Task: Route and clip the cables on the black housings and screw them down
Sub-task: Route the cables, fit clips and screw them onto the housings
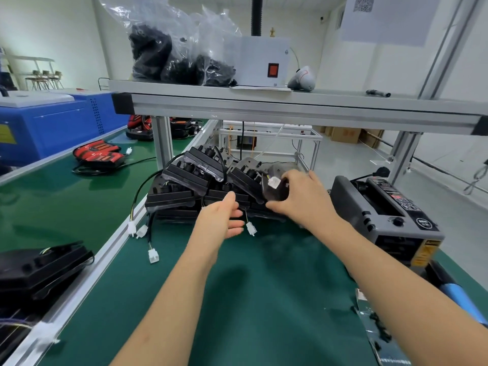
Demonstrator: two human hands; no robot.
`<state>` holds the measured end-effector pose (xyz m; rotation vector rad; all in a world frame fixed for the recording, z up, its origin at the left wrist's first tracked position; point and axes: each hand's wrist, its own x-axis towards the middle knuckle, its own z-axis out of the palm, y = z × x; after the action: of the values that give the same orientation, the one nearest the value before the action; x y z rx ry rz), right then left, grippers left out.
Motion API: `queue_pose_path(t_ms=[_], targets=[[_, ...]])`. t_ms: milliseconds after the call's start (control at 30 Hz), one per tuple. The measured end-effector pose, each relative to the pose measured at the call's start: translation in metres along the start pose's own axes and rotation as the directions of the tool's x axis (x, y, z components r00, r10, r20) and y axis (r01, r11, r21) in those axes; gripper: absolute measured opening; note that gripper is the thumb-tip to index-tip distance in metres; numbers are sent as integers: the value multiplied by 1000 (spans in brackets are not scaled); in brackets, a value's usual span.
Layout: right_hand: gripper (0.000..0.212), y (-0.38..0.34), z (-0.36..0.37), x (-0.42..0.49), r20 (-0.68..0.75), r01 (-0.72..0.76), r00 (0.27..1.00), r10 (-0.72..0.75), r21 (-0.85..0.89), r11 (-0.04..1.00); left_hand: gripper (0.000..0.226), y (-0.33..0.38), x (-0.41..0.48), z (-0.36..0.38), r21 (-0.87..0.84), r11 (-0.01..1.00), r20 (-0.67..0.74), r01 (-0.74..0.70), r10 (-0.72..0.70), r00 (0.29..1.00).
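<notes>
Black housings (184, 188) lay heaped at the far edge of the surface (264, 299), long axes mostly left to right. Right hand (301, 199) gripped the rightmost housing (276, 192). Left hand (224, 220), fingers relaxed and holding nothing, hovered just beside the heap's front.

Both bare forearms reach forward. The left hand (224, 219) is open, fingers straight, palm facing inward. The right hand (301, 199) grips a black housing (274, 193) between thumb and curled fingers.
</notes>
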<state>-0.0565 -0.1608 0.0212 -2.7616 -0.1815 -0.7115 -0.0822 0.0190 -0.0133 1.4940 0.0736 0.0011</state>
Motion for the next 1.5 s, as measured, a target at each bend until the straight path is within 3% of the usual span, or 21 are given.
queue_pose_path(t_ms=[100,200,300,400,567,633,700,767,833,933,1100,1200,1300,1400,1500], targets=[[49,-15,-6,-40,43,80,996,-74,-165,983,56,9,-6,1,30,985,146,171,-174,974],[54,-30,-1,-86,75,167,986,-152,-267,949,69,4,-16,-3,177,961,217,213,-250,944],[61,-42,7,-129,8,249,966,-258,-285,926,56,-13,-29,-13,321,922,227,218,-298,927],[63,-50,14,-160,65,309,951,-304,-285,907,37,-35,-41,-30,426,877,225,221,-340,913],[61,-63,14,-195,177,347,935,-308,-279,895,24,-60,-66,-53,446,842,211,303,-428,879],[61,-69,11,-205,185,351,933,-310,-265,898,18,-67,-70,-58,468,838,181,282,-403,897],[59,-74,8,-215,190,349,932,-307,-255,902,12,-74,-71,-60,598,787,159,152,-303,940],[60,-79,7,-222,219,344,931,-293,-255,904,10,-80,-69,-60,787,617,146,-11,-167,975],[63,-81,7,-227,254,342,926,-280,-248,906,13,-85,-69,-59,887,456,128,-77,-82,988],[69,-82,10,-234,304,326,919,-252,-225,918,14,-92,-69,-56,914,390,117,-114,15,993],[86,-74,8,-240,306,314,911,-276,-81,946,23,-87,-83,-59,820,557,47,-133,165,985],[88,-51,-8,-236,373,171,913,-165,18,985,33,-75,-106,-62,745,657,90,-115,72,993],[75,-22,-15,-234,430,60,897,-104,116,991,37,-72,-127,-60,764,629,203,-142,-24,979],[61,-10,-11,-237,436,81,892,-120,105,991,61,-74,-134,-55,764,623,263,-165,-69,962],[54,-8,-5,-243,416,83,900,-131,133,988,66,-76,-133,-54,741,651,276,-163,-74,958]])
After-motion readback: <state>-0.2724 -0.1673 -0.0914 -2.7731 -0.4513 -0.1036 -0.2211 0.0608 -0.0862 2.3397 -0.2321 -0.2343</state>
